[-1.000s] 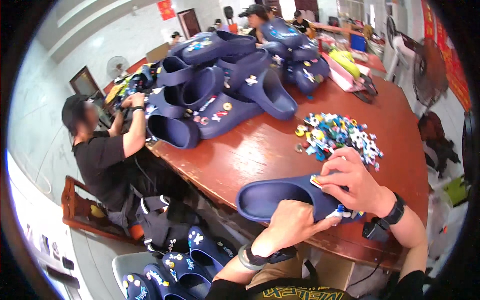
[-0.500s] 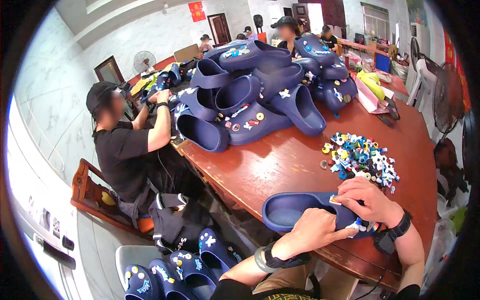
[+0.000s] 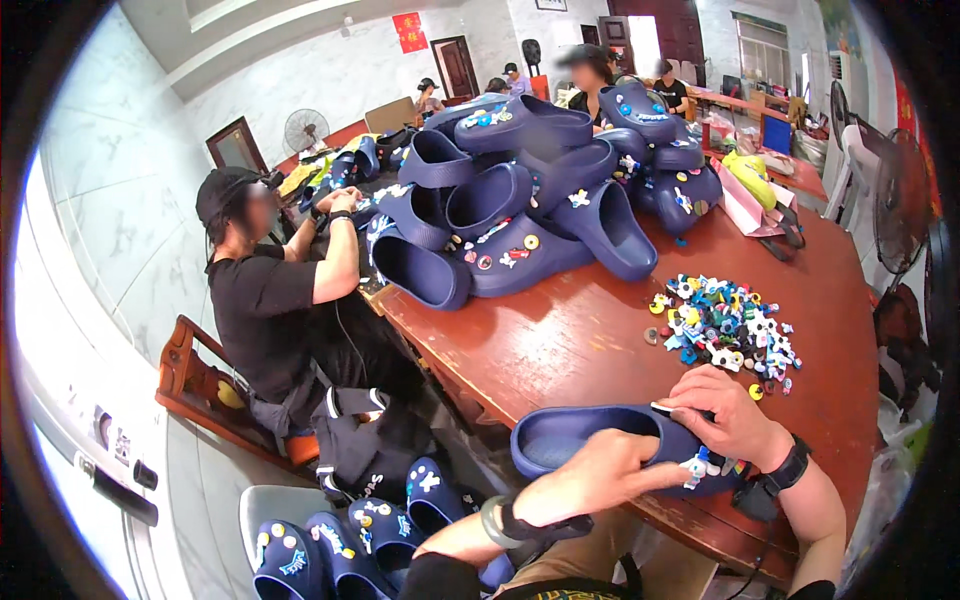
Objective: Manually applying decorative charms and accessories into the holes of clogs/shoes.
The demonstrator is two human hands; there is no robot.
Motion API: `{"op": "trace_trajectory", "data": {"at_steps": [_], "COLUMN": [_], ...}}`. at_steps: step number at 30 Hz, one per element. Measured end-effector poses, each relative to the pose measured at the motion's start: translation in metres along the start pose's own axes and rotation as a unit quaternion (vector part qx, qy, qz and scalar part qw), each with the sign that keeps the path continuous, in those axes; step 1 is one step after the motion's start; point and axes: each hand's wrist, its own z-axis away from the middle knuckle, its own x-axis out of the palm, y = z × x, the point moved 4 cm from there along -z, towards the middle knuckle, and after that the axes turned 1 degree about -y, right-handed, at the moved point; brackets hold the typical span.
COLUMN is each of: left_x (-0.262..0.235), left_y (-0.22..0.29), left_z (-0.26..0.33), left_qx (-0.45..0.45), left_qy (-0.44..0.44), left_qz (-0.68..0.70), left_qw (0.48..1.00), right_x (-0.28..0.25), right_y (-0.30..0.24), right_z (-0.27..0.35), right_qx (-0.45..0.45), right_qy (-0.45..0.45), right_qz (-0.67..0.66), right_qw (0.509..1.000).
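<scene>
Workroom, pale marble-look walls, several people seated at long benches in the rear. Main surface: a reddish-brown wooden table (image 3: 560, 340).

Item one: dark blue clog (image 3: 600, 440), lying on its side at the near edge of the table, opening toward the left. The left hand (image 3: 590, 480) is clasped on its lower side, fingers curled against the sole. The right hand (image 3: 725, 415) rests on its upper front, fingertips pinched together on a small white charm (image 3: 663, 408) at the clog's top; more charms show by the wrist.

Item two: heap of loose multicoloured charms (image 3: 725, 325), just beyond the right hand, apart from the clog.

Item three: tall stack of blue clogs (image 3: 530, 200), far side of the table.

Item four: a person in black (image 3: 275, 310), seated at left on a wooden chair (image 3: 195, 385), hands up at a clog.

Item five: decorated clogs in a tub (image 3: 340, 535) on the floor.
</scene>
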Motion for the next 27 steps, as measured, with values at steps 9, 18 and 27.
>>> {"op": "trace_trajectory", "data": {"at_steps": [9, 18, 27], "left_x": [-0.039, -0.036, -0.033], "left_y": [0.013, 0.005, -0.004], "left_z": [-0.008, -0.014, -0.023], "left_qx": [0.192, 0.159, 0.198], "left_qy": [0.036, 0.019, -0.016], "left_qz": [-0.218, -0.254, -0.289], "left_qw": [0.956, 0.954, 0.937], "right_x": [-0.005, -0.002, 0.006], "right_y": [-0.004, -0.003, -0.003], "right_z": [0.000, -0.005, -0.003], "right_qx": [0.008, 0.021, 0.026], "right_qy": [0.012, -0.009, -0.043], "right_qz": [0.007, -0.040, -0.005], "right_qw": [1.000, 0.999, 0.999]}}
